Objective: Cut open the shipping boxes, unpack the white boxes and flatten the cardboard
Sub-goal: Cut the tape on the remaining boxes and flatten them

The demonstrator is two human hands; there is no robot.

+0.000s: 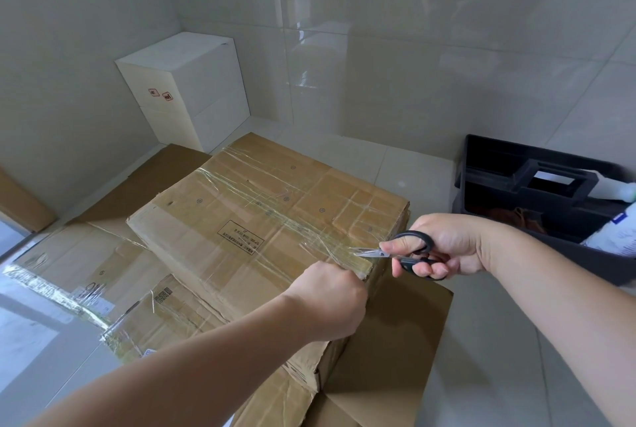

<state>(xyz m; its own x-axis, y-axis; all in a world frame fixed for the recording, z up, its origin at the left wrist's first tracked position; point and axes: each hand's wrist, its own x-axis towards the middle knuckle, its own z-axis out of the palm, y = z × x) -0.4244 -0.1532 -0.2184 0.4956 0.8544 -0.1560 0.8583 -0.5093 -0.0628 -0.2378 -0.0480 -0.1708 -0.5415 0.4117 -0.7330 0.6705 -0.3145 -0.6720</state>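
A sealed brown shipping box (261, 220), wrapped in clear tape, lies on flattened cardboard (389, 357) on the floor. My right hand (444, 247) holds black-handled scissors (409, 251), whose blades point left into the tape at the box's near right corner. My left hand (330, 302) is curled at that same corner's edge, pinching the tape or the flap there; its fingertips are hidden. Two white boxes (186, 89) stand stacked in the far corner, the top one with small red labels.
A black plastic tool caddy (537, 192) with a handle sits at the right, holding a white bottle and packets. More flattened cardboard (82, 265) with tape strips lies to the left. Tiled walls close the corner behind.
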